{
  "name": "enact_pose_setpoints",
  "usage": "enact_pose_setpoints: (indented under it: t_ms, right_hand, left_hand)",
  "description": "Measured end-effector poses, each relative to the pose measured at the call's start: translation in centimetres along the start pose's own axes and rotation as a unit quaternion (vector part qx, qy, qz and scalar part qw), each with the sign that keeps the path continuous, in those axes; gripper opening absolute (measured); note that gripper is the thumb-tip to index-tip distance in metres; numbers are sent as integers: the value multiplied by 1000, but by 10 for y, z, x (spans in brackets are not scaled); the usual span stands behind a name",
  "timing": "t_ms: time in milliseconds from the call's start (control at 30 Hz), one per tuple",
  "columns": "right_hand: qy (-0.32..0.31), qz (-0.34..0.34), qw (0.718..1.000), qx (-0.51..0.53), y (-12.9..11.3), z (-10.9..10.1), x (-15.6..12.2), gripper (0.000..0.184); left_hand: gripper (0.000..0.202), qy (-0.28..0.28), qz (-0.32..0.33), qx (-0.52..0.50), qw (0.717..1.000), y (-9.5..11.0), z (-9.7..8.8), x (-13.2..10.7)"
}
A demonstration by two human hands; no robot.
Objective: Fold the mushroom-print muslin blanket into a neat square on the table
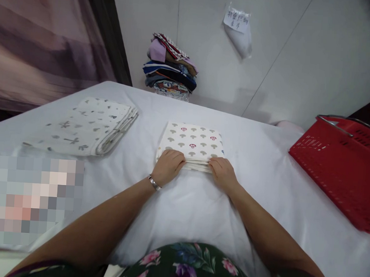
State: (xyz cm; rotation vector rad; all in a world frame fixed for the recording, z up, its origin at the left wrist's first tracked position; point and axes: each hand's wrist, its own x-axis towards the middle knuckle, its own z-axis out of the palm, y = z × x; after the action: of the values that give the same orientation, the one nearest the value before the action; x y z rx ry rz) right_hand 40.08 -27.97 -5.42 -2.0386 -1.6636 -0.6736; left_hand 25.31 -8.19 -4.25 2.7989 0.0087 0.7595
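Observation:
A white cloth (pixel 197 141) with grey and red mushroom prints lies folded into a thick rectangle in the middle of the bed-like white surface. My left hand (pixel 170 164) grips its near left corner, fingers on top and the thumb out of sight. At the near right corner, my right hand (pixel 223 172) holds the layered edge in the same way. Several fold layers show between the two hands. Farther left lies another folded white cloth (pixel 88 128) with small grey prints, apart from both hands.
The white sheet (pixel 259 159) covers the table. A red plastic basket (pixel 343 165) with a metal handle stands at the right. Behind the far edge is a pile of folded fabrics (pixel 172 71). A bag with a written label (pixel 237 22) hangs on the wall. The lower left is pixelated.

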Motion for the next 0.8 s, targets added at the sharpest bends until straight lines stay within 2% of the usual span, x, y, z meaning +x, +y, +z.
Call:
enact_pose_setpoints:
  t_ms: [233, 433, 567, 800]
  right_hand:
    - [-33, -5, 999, 2, 0, -1, 0, 18]
    - [-29, -9, 1000, -6, 1, 0, -1, 20]
    - [-41, -26, 999, -17, 3, -1, -3, 22]
    - [-68, -31, 997, 7, 1, -6, -2, 15]
  left_hand:
    - [17, -6, -1, 15, 1000, 2, 0, 0]
    - [28, -7, 28, 49, 998, -1, 5, -4]
    - [33, -20, 26, 48, 998, -2, 6, -5]
    - [21, -35, 23, 36, 998, 1, 2, -4]
